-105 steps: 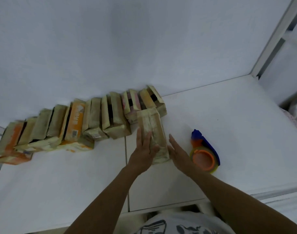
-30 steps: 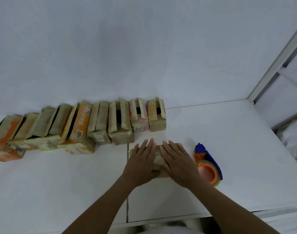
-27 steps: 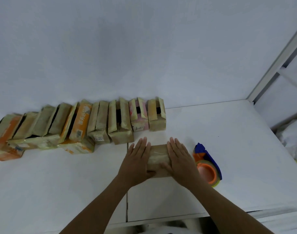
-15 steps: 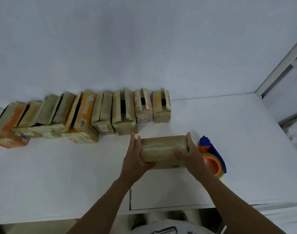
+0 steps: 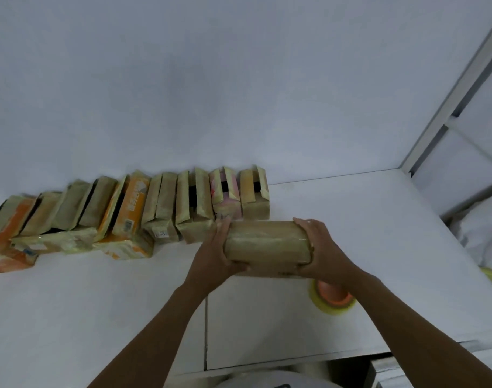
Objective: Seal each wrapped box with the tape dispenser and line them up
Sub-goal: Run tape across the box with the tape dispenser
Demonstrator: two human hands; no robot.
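One wrapped box (image 5: 267,243) between opposing fingers (image 5: 309,227)

We can't read any txt w/ certainty: orange box (image 5: 135,197) has white print & a barcode sticker (image 5: 128,226), both too blurred, & white label (image 5: 161,233) on the tan box (image 5: 162,200) beside it shows dark marks, poss. digits, illegible.

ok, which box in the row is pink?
The box second from the row's right end; pink print shows through its wrap, the rest look tan or orange.
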